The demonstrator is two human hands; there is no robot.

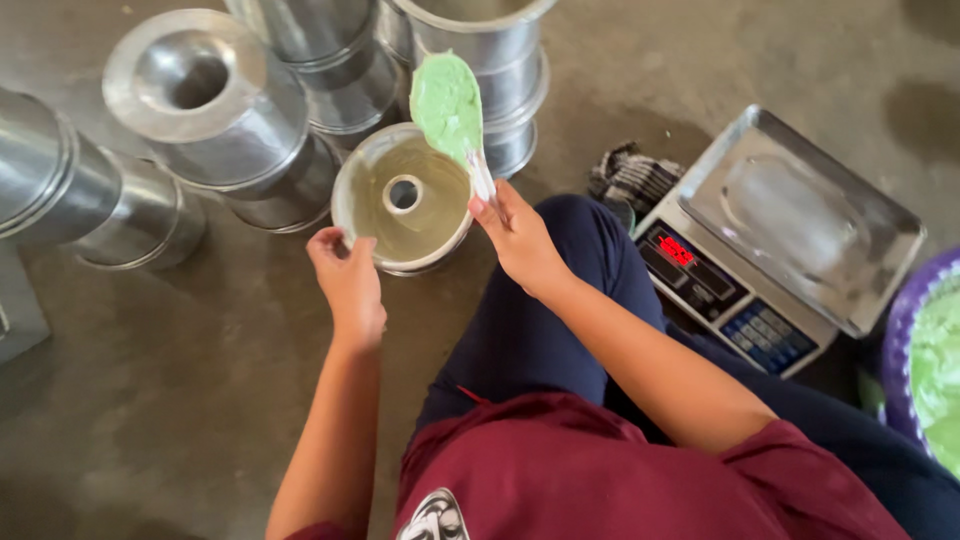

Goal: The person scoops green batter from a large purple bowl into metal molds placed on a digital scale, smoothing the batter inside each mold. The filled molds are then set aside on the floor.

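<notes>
My left hand (348,282) grips the near rim of a round metal tube cake pan (432,216) that rests on the floor in front of my knee. The pan has a centre tube and its inside looks greased. My right hand (518,238) holds the white handle of a spatula (447,105) whose blade is coated with pale green batter. The blade is raised just above the pan's far edge.
Several stacked shiny metal cake pans (215,110) stand on the concrete floor at the upper left. A digital scale (790,235) with a steel tray sits to the right. A purple tub of green batter (925,360) is at the right edge. A dark rag (630,178) lies by the scale.
</notes>
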